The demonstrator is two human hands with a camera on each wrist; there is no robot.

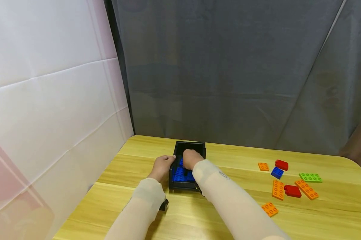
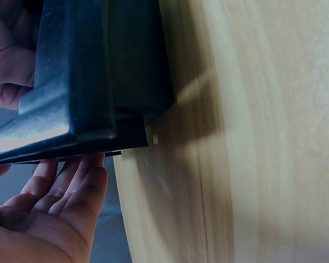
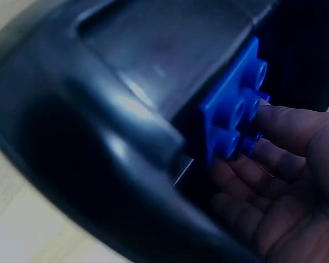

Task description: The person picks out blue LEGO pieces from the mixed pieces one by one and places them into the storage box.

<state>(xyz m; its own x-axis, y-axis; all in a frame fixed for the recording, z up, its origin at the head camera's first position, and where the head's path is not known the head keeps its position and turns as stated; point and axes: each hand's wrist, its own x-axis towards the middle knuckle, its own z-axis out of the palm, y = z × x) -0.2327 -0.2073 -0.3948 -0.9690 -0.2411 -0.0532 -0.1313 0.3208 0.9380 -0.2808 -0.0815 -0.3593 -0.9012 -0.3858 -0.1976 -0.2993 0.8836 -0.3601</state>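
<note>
A black plastic bin stands on the wooden table, with several blue toy bricks lying in its front part. My left hand holds the bin's left side, thumb at the rim; its fingers lie against the outer side in the left wrist view. Inside the bin is my right hand. The right wrist view shows its thumb and fingers pinching a blue studded brick close by the bin wall. From the head view that brick is hidden behind the right hand.
On the table's right lie loose bricks: several orange ones, two red ones, a blue one and a lime green one. A grey curtain hangs behind the table, a white one at the left.
</note>
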